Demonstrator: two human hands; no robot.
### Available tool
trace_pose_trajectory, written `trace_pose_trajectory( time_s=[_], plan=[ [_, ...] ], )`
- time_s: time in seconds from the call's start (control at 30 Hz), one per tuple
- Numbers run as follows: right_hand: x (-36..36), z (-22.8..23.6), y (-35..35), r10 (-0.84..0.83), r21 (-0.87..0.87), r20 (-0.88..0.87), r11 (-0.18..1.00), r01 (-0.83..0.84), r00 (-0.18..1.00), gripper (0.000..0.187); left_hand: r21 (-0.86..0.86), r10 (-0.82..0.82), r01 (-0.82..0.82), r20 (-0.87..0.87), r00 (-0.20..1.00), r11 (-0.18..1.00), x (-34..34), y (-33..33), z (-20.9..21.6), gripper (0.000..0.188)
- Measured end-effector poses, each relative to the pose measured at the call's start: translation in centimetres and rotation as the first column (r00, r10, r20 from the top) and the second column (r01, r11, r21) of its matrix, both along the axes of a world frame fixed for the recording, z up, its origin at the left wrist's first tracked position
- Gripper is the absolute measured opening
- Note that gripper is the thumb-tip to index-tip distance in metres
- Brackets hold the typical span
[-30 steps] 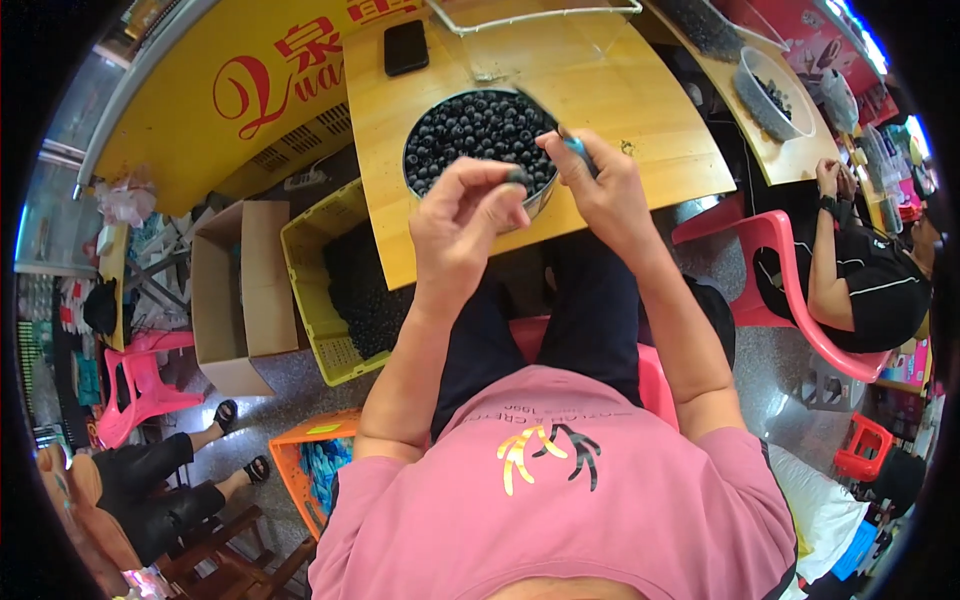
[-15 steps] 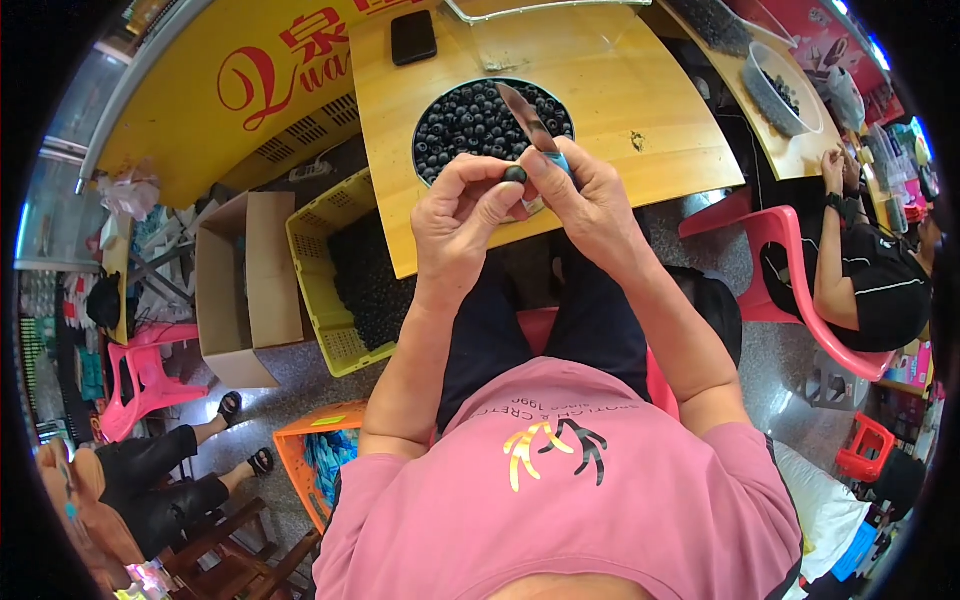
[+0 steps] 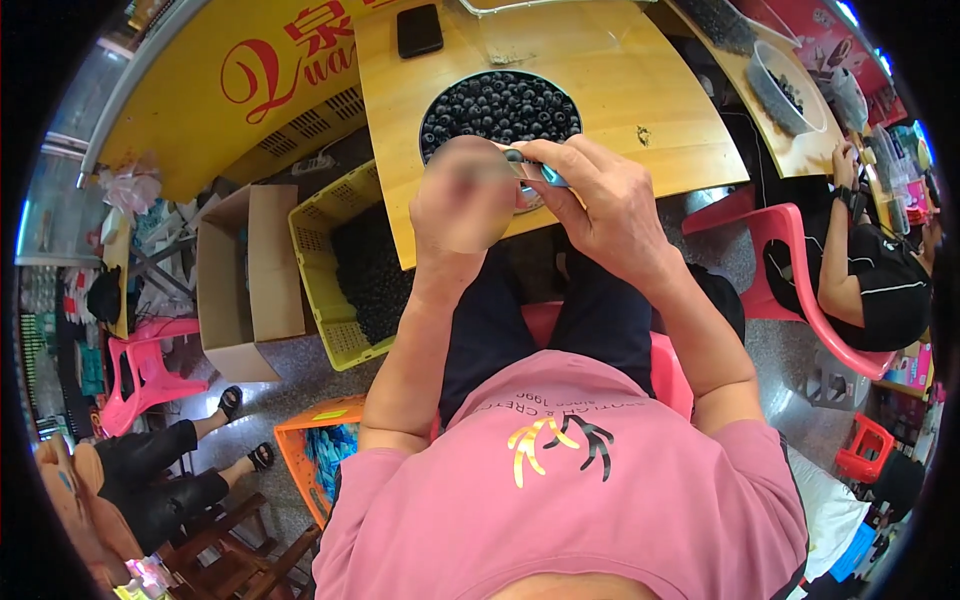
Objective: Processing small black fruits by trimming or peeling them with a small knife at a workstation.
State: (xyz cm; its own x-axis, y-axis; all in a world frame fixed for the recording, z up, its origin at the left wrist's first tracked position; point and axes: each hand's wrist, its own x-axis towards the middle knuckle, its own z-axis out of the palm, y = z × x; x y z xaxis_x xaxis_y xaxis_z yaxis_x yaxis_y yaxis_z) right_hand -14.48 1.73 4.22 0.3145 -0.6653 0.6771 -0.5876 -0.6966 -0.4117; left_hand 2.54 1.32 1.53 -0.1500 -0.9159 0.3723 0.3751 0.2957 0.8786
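Note:
Above the near edge of the wooden table, my two hands meet. My left hand is blurred, but a small dark round nut-like piece shows at its fingertips. My right hand is closed round the blue handle of a knife. The short blade lies against the dark piece, partly hidden by the fingers. Just beyond my hands stands a round bowl full of similar dark round pieces.
A black phone lies on the wooden table. To the left are a yellow crate of dark pieces and a cardboard box. A pink chair and a seated person are at the right.
The knife has swung from pointing up and away to lying across toward the dark piece. My right hand has turned over it, and both hands remain close together.

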Motion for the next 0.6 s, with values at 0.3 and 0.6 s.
trace_pose_trajectory(
  time_s=[0.3, 0.6],
  plan=[
    [-0.4, 0.0, -0.2, -0.015, -0.018, -0.016, 1.0, 0.015, 1.0, 0.03, -0.047, -0.002, 0.004, 0.038, 0.999, 0.999, 0.0, -0.1, 0.0, 0.016],
    [-1.0, -1.7, -1.3, -0.24, 0.079, -0.183, 0.963, 0.257, 0.953, 0.023, -0.078, -0.021, 0.025, 0.055, 0.998, 0.997, 0.1, 0.2, 0.2, 0.013]
  ],
)
